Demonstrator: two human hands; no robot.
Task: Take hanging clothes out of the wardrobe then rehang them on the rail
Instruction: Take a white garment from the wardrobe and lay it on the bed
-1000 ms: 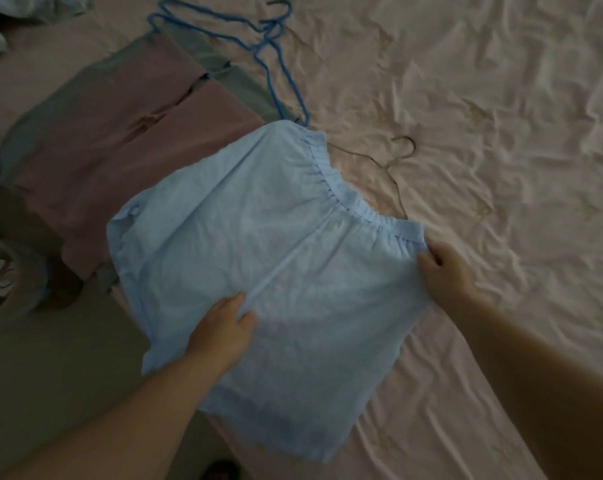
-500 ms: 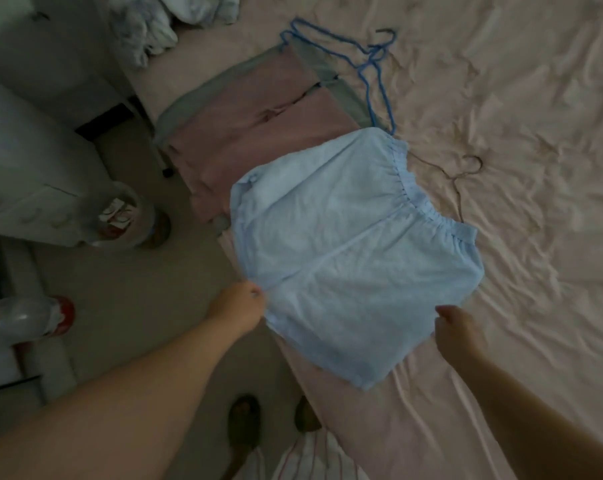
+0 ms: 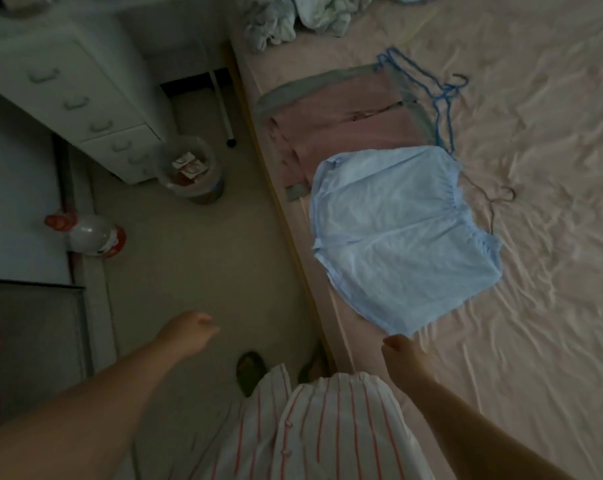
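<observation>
A light blue cotton garment with a gathered elastic edge (image 3: 404, 237) lies flat near the edge of the pink-sheeted bed (image 3: 542, 306), overlapping a thin dark wire hanger (image 3: 497, 206) and lying just beside a folded dusty-pink garment (image 3: 341, 123) with a blue plastic hanger (image 3: 435, 88). The left hand (image 3: 189, 336) hangs over the floor, fingers loosely curled, holding nothing. The right hand (image 3: 402, 355) hovers just below the blue garment's hem, fingers bent and empty.

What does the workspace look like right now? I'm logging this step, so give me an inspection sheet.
Surface: bed, wrinkled pink sheet.
Job's things: light blue garment flat near the bed edge; pink garment beside it; blue hangers; thin wire hanger.
Clutter: crumpled clothes at the far end.
Grippers: left hand and right hand hold nothing.
Cables: nothing seen.
Surroundings: white drawer unit, waste bin, bottle on the floor.
</observation>
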